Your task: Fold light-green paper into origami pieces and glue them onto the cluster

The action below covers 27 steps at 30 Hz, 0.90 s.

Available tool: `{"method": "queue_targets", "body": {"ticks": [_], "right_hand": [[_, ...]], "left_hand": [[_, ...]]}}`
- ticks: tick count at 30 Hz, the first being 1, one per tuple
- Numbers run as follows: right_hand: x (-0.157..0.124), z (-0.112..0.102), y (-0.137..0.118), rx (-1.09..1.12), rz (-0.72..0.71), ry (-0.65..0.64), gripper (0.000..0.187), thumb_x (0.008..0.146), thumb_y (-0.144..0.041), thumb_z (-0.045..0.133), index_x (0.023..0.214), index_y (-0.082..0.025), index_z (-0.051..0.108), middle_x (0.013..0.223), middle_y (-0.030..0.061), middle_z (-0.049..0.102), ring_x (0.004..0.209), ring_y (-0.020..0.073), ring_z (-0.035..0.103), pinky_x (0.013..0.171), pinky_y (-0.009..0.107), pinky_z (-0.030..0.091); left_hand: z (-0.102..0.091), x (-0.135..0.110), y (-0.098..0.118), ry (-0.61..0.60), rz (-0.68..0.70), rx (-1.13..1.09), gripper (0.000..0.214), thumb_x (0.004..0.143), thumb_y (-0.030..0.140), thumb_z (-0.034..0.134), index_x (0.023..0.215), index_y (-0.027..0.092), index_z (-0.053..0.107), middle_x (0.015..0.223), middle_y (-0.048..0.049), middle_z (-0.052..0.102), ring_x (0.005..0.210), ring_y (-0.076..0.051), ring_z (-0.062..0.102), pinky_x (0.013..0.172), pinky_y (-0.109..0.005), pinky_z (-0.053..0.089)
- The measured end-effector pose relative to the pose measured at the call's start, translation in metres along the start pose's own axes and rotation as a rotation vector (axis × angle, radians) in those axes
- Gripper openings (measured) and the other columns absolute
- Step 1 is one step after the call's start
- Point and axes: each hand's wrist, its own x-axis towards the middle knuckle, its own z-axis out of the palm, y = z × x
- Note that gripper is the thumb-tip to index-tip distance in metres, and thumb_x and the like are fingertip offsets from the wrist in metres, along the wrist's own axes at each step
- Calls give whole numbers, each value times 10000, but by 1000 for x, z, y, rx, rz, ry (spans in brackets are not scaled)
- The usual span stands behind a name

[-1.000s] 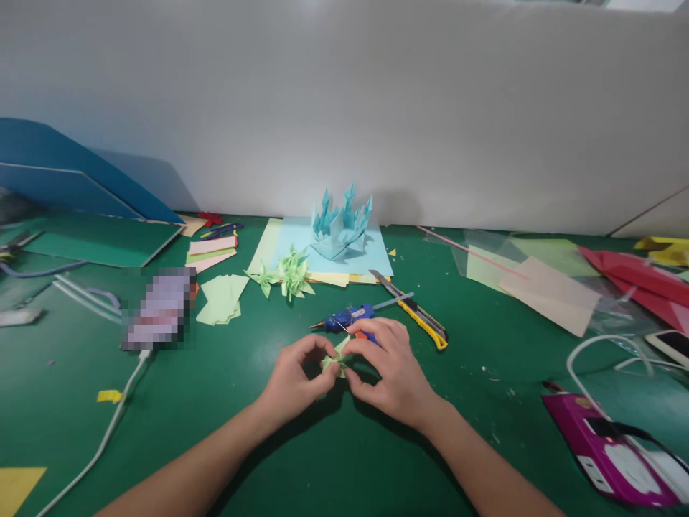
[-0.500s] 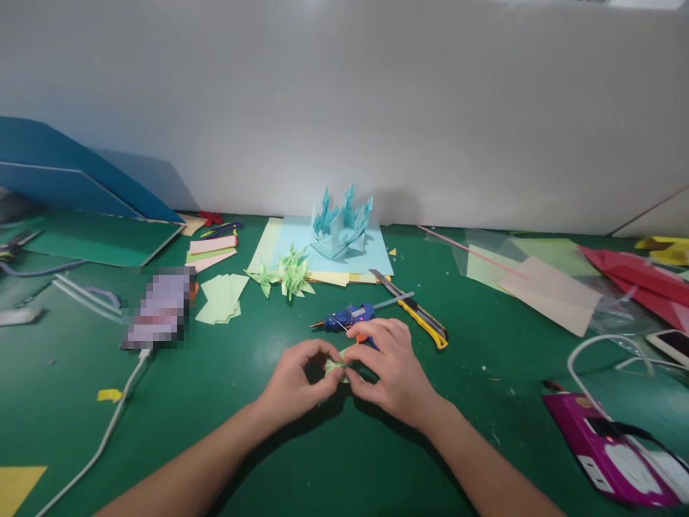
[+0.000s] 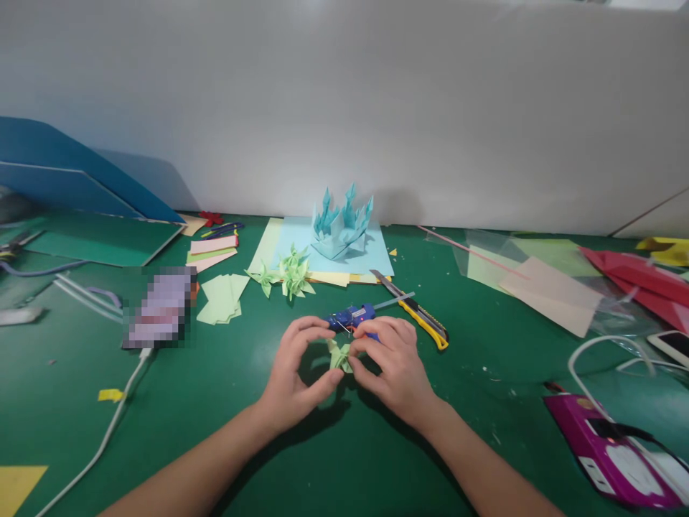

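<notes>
A pale green folded paper flower (image 3: 340, 356) is between my two hands. My right hand (image 3: 395, 362) is closed, pinching the flower's right side between thumb and fingers. My left hand (image 3: 298, 370) curves around its left side with thumb and fingers spread apart; the thumb tip is at the lower edge, and I cannot tell whether it presses the paper. Just beyond the fingers lies a blue hot glue gun (image 3: 352, 316), partly covered by them, with a glue stick (image 3: 395, 300) poking out the back. Finished-looking green paper flowers (image 3: 294, 271) sit further back.
A yellow utility knife (image 3: 425, 323) lies right of the glue gun, its blade out. Behind stands a blue folded-paper piece (image 3: 341, 226) on paper sheets. Green paper slips (image 3: 222, 298) and a cabled phone (image 3: 161, 307) are left; a purple power strip (image 3: 603, 452) is right.
My left fingers have opened away from the flower and risen toward the glue gun, covering its nozzle. The flower now shows more of its petals, with my right hand still pinching it.
</notes>
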Motion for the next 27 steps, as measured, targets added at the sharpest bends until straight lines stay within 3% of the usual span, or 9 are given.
{"method": "queue_targets", "body": {"ticks": [4, 8, 12, 17, 19, 23, 27], "right_hand": [[1, 2, 1, 217, 220, 67, 108, 824, -231, 559, 738, -205, 620, 851, 38, 587, 856, 195, 516, 802, 351, 364], [0, 9, 3, 690, 559, 47, 191, 791, -368, 600, 714, -195, 623, 757, 29, 589, 750, 179, 528, 694, 306, 414], [0, 12, -3, 1118, 854, 46, 273, 675, -439, 716, 707, -182, 629, 635, -6, 571, 593, 122, 476, 565, 243, 380], [2, 8, -15, 1305, 916, 68, 265, 532, -299, 836, 652, -169, 640, 483, -73, 439, 432, 40, 259, 410, 192, 193], [2, 7, -18, 1401, 944, 65, 272, 523, -296, 846, 623, -166, 628, 457, -82, 421, 406, 26, 225, 392, 189, 149], [3, 10, -21, 1582, 1044, 37, 288, 541, -346, 838, 598, -153, 632, 460, -61, 455, 404, 22, 275, 388, 175, 148], [0, 16, -23, 1640, 1148, -59, 276, 532, -315, 841, 647, -137, 664, 518, -14, 550, 455, 38, 379, 411, 166, 188]], "left_hand": [[3, -3, -2, 93, -99, -217, 303, 849, 304, 518, 1143, 234, 493, 1151, -90, 471, 1093, -226, 473, 911, -373, 419], [10, -1, -1, 56, -273, -388, 302, 810, 240, 593, 1095, 222, 495, 1049, -71, 537, 924, -175, 546, 802, -307, 465], [13, 0, 1, 13, -336, -507, 342, 787, 230, 621, 1102, 217, 490, 969, -60, 582, 833, -150, 566, 740, -278, 483], [9, 3, 9, -40, -421, -446, 176, 739, 306, 668, 839, 164, 637, 802, -44, 598, 670, -123, 561, 637, -248, 470], [9, 5, 13, -84, -497, -451, 216, 713, 368, 684, 750, 158, 648, 716, -21, 590, 545, -93, 524, 527, -225, 430], [11, 7, 19, -221, -775, -627, 391, 671, 528, 671, 661, 143, 611, 505, 27, 528, 382, -50, 379, 376, -184, 250], [12, 7, 18, -309, -906, -807, 468, 677, 585, 637, 623, 121, 604, 377, 60, 432, 336, -25, 237, 374, -187, 124]]}}
